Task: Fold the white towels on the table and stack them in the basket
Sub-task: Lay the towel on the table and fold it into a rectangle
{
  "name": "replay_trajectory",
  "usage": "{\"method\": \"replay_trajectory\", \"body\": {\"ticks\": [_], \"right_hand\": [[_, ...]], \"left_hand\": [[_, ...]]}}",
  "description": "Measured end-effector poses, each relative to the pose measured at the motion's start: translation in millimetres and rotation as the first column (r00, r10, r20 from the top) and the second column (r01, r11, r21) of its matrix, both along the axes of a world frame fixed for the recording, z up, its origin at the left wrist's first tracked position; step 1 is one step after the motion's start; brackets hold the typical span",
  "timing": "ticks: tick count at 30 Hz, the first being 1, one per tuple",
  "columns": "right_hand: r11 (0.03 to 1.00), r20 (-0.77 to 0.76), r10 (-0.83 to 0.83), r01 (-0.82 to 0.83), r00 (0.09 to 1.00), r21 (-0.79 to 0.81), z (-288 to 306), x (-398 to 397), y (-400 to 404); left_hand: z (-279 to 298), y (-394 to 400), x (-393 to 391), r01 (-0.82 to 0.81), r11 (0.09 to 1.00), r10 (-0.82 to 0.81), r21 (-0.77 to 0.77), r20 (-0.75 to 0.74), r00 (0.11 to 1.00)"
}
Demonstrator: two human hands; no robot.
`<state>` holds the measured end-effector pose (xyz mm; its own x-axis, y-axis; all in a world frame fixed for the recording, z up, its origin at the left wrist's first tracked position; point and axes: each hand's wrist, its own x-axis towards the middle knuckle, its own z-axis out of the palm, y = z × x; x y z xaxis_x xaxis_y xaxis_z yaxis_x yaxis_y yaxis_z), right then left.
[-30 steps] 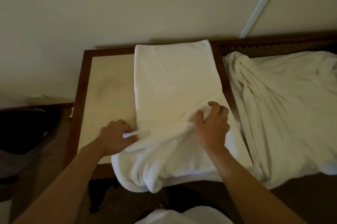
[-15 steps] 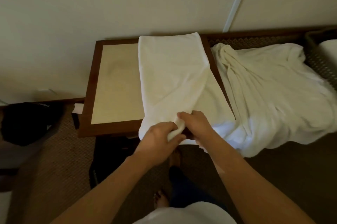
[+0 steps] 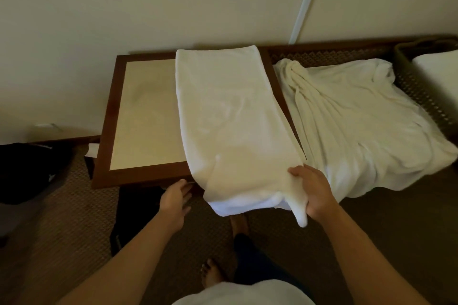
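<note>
Left of the table (image 3: 104, 131): dark object (image 3: 27, 170) on the floor, identity unclear. Left hand (image 3: 176, 199) now hangs just off the table's near edge, fingers straight and spread, holding nothing; half a second ago it pinched the towel's near end together with the right hand. Long folded towel (image 3: 230, 126) lies lengthwise on the table's right half, near end draped over the table's front edge. Right hand (image 3: 312, 193) grips that near right corner, fingers curled round a hanging tail of cloth. Judgement: lengthwise fold done, left hand released to smooth or take the other corner for the cross fold. Right of the table: unfolded towel (image 3: 359, 126) in a heap, untouched. Far right of the table: basket (image 3: 406, 74) holding a white folded towel (image 3: 438, 74)
</note>
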<state>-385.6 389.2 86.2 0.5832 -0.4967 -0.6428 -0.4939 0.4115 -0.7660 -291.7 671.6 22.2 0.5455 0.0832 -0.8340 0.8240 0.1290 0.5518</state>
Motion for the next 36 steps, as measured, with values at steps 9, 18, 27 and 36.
{"method": "replay_trajectory", "body": {"ticks": [9, 18, 27, 36], "right_hand": [[0.978, 0.028, 0.207, -0.206, 0.978, -0.04, -28, 10, -8], [0.956, -0.049, 0.283, -0.286, 0.958, -0.066, -58, -2, -4], [0.983, 0.101, 0.177, -0.171, 0.979, -0.067, -54, -3, -9], [0.9, -0.059, 0.325, -0.328, 0.944, -0.287, -77, 8, -16]], "left_hand": [[-2, -4, 11, 0.076, 0.996, -0.071, -0.046, 0.102, 0.992], [6, 32, 21, 0.154, 0.966, -0.14, -0.206, 0.08, 0.987], [-2, 33, 20, 0.268, 0.963, -0.266, 0.001, 0.139, 0.954], [-13, 22, 14, 0.083, 0.954, -0.153, 0.289, 0.228, 0.961]]}}
